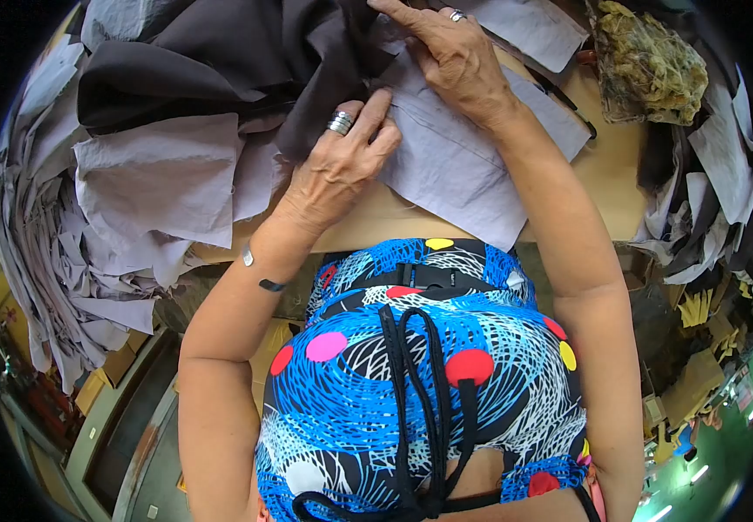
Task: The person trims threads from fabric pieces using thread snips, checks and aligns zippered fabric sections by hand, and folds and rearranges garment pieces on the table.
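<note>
A large dark brown cloth [211, 65] lies bunched across the top of the view. My left hand [342, 161], with rings on one finger, is closed at its lower edge; the thumb is hidden. Beneath and to the right spreads a pale grey cloth piece [446, 161] with a crease or seam across it. Over that piece is my right hand [459, 65], index finger stretched out to the dark cloth and thumb apart from it. Another pale grey cloth piece [159, 178] lies left of my left hand.
Stacked grey cloth pieces [54, 226] hang over the table's left side, and more cloth [725, 165] hangs at the right. A clear bag of yellowish material [651, 65] sits at the upper right. The tan tabletop [368, 222] ends just before my body.
</note>
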Demonstrator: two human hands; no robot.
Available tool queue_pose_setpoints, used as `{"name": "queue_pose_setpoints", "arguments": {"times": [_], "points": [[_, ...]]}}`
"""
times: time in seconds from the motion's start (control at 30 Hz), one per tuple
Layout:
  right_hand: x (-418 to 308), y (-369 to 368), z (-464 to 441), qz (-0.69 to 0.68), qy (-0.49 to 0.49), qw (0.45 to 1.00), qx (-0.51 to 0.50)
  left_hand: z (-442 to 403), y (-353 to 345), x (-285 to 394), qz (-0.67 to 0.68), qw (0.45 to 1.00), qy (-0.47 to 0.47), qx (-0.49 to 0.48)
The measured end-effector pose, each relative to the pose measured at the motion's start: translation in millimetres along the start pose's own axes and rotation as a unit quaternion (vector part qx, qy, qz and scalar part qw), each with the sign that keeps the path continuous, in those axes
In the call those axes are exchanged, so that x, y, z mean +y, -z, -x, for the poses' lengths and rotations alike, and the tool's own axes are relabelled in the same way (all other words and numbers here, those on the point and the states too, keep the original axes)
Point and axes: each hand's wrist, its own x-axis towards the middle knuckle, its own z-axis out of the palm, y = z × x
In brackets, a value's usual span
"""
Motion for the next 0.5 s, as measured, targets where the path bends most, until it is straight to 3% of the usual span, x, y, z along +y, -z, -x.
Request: {"name": "queue_pose_setpoints", "arguments": {"times": [0.27, 0.37, 0.47, 0.5], "points": [[-3.6, 1.1, 1.2, 0.022, -0.028, 0.999, -0.035, 1.9, 1.6, -1.9, 0.036, 0.999, 0.010, 0.005], [-1.5, -3.4, -1.0, 0.005, 0.001, 0.999, 0.051, 0.9, 5.1, -6.3, 0.065, 0.998, 0.001, 0.002], [-14.7, 10.2, 12.4, 0.106, 0.041, 0.986, 0.124, -2.0, 9.2, -8.7, 0.135, 0.990, 0.044, 0.013], [-22.0, 14.9, 20.1, 0.064, 0.032, 0.994, 0.083, -2.8, 8.3, -8.6, 0.150, 0.987, 0.058, 0.021]]}}
